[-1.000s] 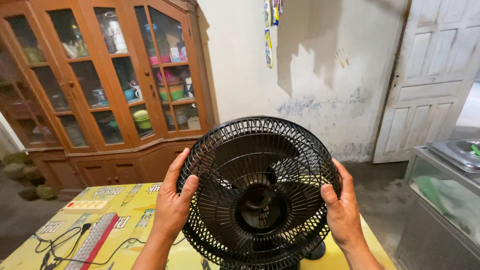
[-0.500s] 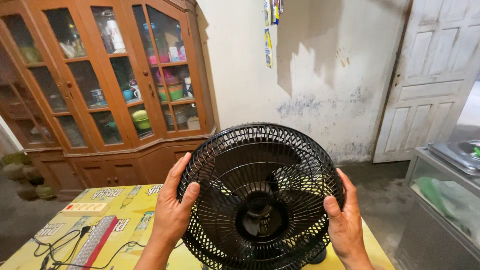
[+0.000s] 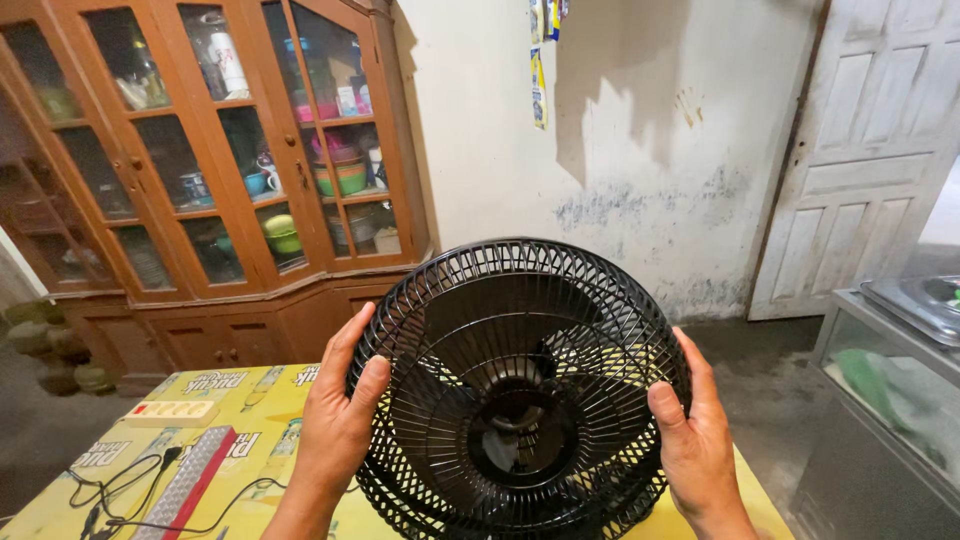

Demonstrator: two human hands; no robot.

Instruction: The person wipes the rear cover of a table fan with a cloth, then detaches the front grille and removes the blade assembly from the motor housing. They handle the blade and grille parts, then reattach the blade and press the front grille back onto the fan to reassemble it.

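Two hands clasp fan rim | left hand (image 3: 335, 425), right hand (image 3: 695, 445) half-curled | black fan (image 3: 515, 385) lower centre, grille round, upright

i see the fan (image 3: 517, 385) as black plastic, its grille slightly glossy and ribbed. the table (image 3: 250, 400) wears a glossy yellow printed covering. the cabinet (image 3: 200, 180) is varnished brown wood with glass panes. the wall (image 3: 650, 150) looks like rough, stained plaster, and the door (image 3: 860, 150) is matt painted wood.
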